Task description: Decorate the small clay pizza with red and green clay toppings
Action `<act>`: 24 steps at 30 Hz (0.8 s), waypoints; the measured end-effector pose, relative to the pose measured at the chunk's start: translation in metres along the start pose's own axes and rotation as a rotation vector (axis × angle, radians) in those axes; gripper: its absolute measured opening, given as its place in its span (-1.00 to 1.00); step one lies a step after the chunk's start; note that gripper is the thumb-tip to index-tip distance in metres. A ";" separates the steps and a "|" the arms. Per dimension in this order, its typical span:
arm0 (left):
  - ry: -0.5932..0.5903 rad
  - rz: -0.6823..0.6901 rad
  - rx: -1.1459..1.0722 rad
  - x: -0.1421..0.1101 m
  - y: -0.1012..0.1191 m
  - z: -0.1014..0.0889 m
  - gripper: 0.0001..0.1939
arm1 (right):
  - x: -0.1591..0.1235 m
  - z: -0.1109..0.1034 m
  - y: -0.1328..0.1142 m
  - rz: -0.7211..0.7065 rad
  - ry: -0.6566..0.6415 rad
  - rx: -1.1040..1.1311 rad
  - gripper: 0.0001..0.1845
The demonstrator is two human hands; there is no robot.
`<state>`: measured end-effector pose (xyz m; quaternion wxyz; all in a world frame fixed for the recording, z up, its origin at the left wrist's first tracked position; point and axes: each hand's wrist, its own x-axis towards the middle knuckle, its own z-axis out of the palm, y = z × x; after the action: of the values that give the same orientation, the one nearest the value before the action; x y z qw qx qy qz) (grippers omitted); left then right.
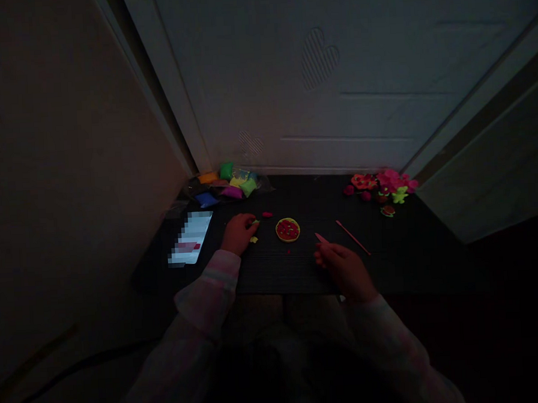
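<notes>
On the dark tabletop (282, 273) lies a small round clay pizza (287, 230) with a yellow rim, red top and tiny light bits. My left hand (238, 234) is to its left, fingertips closed on a small piece of yellow-green clay (255, 222). Just below those fingers sits a yellow scrap of clay (253, 239). My right hand (347, 272) grips a pink modelling knife (321, 238), its blade pointing up and left toward the pizza. A pink lump of clay (267, 214) and a tiny red bit (288, 251) rest near the pizza.
A thin pink modelling stick (353, 238) lies right of the knife. Several coloured clay packets (232, 192) are heaped at the back left, above a lit phone (191, 238). Bright clay figures (380, 186) cluster at the back right. A white door (291, 104) stands behind.
</notes>
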<state>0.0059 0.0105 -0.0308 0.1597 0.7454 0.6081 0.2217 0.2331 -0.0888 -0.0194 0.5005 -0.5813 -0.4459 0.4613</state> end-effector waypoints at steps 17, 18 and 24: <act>0.000 0.015 -0.009 0.001 -0.001 0.001 -0.78 | -0.034 0.045 0.004 -0.547 -0.382 -0.825 -0.80; -0.003 0.016 -0.008 0.001 -0.001 0.001 -0.79 | -0.035 0.043 0.004 -0.559 -0.387 -0.849 -0.80; -0.015 0.015 -0.011 0.001 0.000 0.000 -0.79 | -0.038 0.038 0.006 -0.576 -0.403 -0.858 -0.80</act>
<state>0.0063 0.0110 -0.0305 0.1665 0.7505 0.6003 0.2205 0.1895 -0.1201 -0.0252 0.2293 -0.4878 -0.8218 0.1849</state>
